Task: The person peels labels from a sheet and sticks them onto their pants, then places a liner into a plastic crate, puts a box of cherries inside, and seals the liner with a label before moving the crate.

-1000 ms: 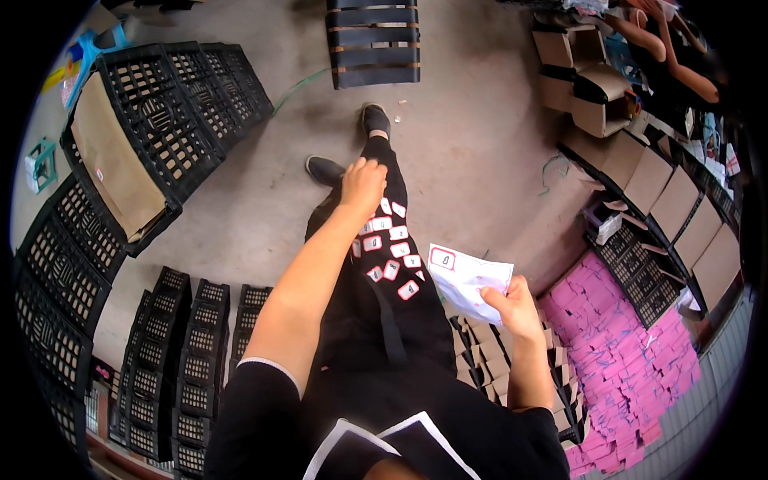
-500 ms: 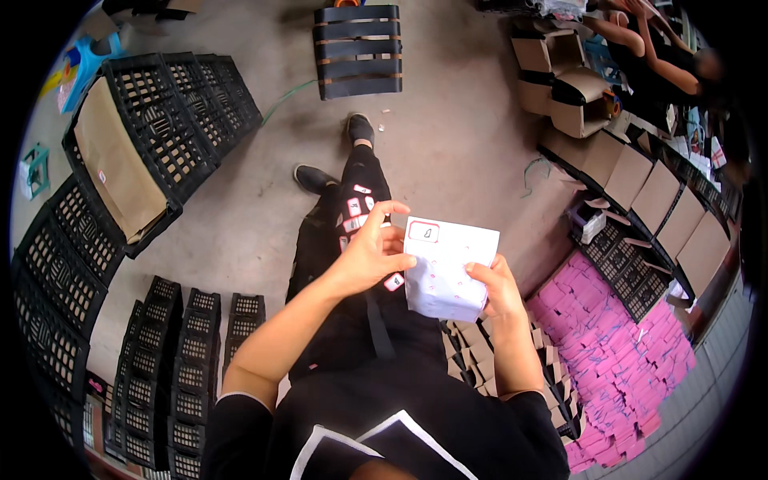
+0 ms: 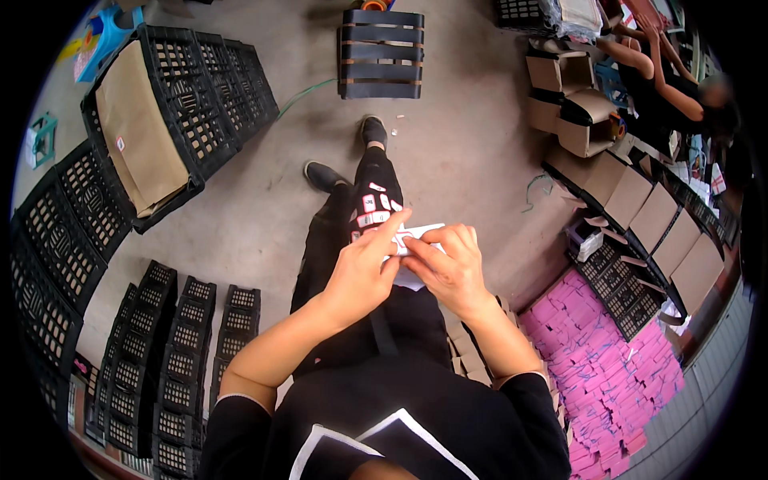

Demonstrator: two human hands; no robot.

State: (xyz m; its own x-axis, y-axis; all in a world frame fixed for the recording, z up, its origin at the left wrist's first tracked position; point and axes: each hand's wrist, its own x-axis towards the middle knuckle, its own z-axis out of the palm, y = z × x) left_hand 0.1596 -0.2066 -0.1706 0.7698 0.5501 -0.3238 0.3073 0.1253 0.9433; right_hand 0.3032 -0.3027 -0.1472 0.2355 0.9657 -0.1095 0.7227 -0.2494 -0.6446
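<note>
Between my hands, over my lap, is a white label sheet (image 3: 410, 279), now bent and mostly covered by my fingers. On its left side, my left hand (image 3: 364, 272) pinches it between thumb and index finger. From the right, my right hand (image 3: 450, 268) grips it with thumb and curled fingers, right beside a red-edged label close to the left fingertips. Several small white labels with red borders (image 3: 373, 217) are stuck to the dark trouser leg just beyond my hands.
Black plastic crates (image 3: 188, 96) stand at left, one holding a brown cardboard sheet (image 3: 140, 124). A black slatted stool (image 3: 381, 54) is ahead. To the right are open cardboard boxes (image 3: 624, 180) and a pile of pink bundles (image 3: 604, 364). Another person (image 3: 652, 80) is at far right.
The label sheet, held out flat before, is now bent and tilted. My right hand has moved left and up, so both hands meet at the sheet's far edge.
</note>
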